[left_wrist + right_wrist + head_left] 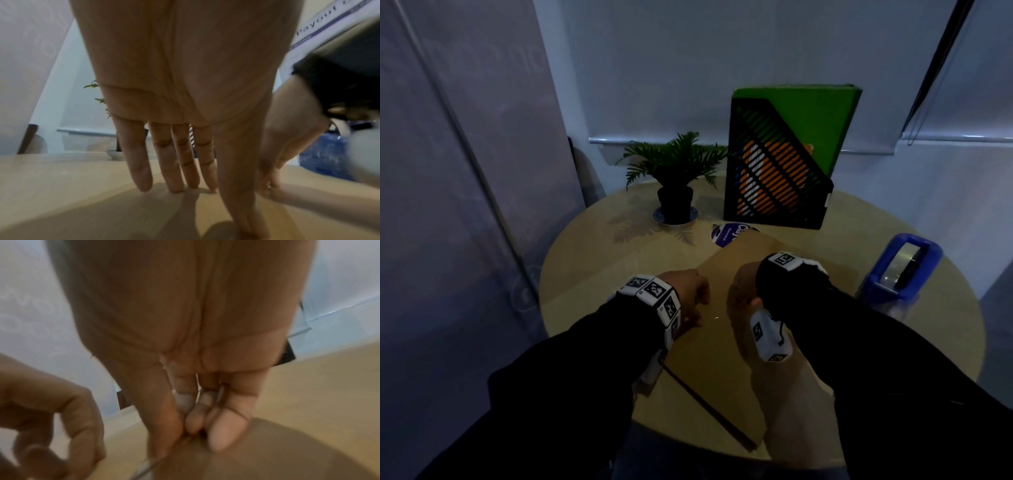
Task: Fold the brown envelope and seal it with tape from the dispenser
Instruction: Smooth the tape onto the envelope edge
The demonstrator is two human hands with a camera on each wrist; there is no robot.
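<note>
Brown paper of the envelope (709, 346) lies flat on the table (592, 260), directly under both hands and running back past the wrists toward the near edge. Left hand (688, 291): fingers (141, 170) straight and together, tips pressing down on the envelope; holds nothing. Right hand (743, 294): just beside the left, thumb and fingertips (222, 431) bunched and pressed to the paper, apparently pinching a thin clear strip against it. The strip is blurred in the right wrist view, so I cannot tell for certain that it is tape. Dispenser (904, 270), blue, stands well to the right of the right hand, untouched, roll in place. Progress, as a judgement: the envelope shows a dark straight edge on the near left side, behind the left wrist, which reads as a fold or flap line, so folding looks done or nearly so. If the strip is tape, sealing is in hand, with the strip being laid and rubbed down. Left to do: smooth it fully, check the flap holds, possibly add another piece. Appearance of the envelope: plain matt brown, a small glint between the hands, no visible creases apart from that edge, far corner reaching beyond the right hand toward a round purple label on the table. No lifted flap is visible.
</note>
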